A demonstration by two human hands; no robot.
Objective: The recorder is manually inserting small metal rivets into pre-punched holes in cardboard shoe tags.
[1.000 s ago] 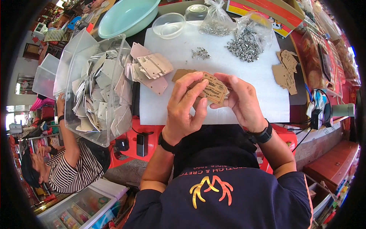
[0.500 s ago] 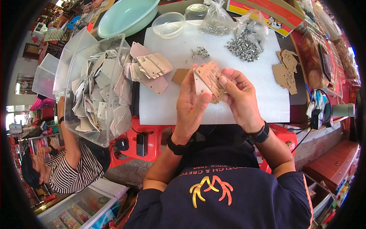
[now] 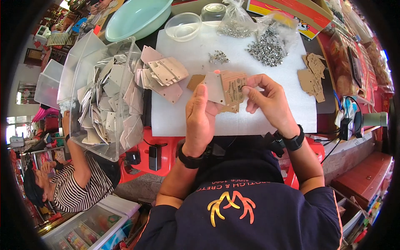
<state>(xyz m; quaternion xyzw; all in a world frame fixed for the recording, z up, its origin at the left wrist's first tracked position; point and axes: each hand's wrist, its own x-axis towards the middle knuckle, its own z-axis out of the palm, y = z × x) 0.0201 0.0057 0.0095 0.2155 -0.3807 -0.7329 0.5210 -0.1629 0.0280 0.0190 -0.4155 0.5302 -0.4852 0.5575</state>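
Over the white foam mat (image 3: pixel 179 125), my left hand (image 3: pixel 199 118) is closed on a small stack of cardboard pieces. On its left side shows a whitish piece (image 3: pixel 214 88) with small holes. Brown printed cardboard pieces (image 3: pixel 234 89) lie fanned on the right. My right hand (image 3: pixel 268 100) pinches their right edge between thumb and fingers. Just beyond the stack sits a small pile of metal fasteners (image 3: pixel 218 57), and another brown piece (image 3: pixel 195 82) lies partly behind my left hand.
On the left, a clear plastic bin (image 3: pixel 116 152) holds many whitish pieces, with more pieces (image 3: pixel 164 75) beside it. Further back are a green basin (image 3: pixel 137 18), a clear bowl (image 3: pixel 183 27) and bagged fasteners (image 3: pixel 268 48). Brown pieces (image 3: pixel 312 79) lie right. A person (image 3: pixel 83 183) sits left.
The stack has turned more upright and spread, so more of the whitish piece shows. My right hand has shifted slightly right, and my left hand has moved a little lower and left.
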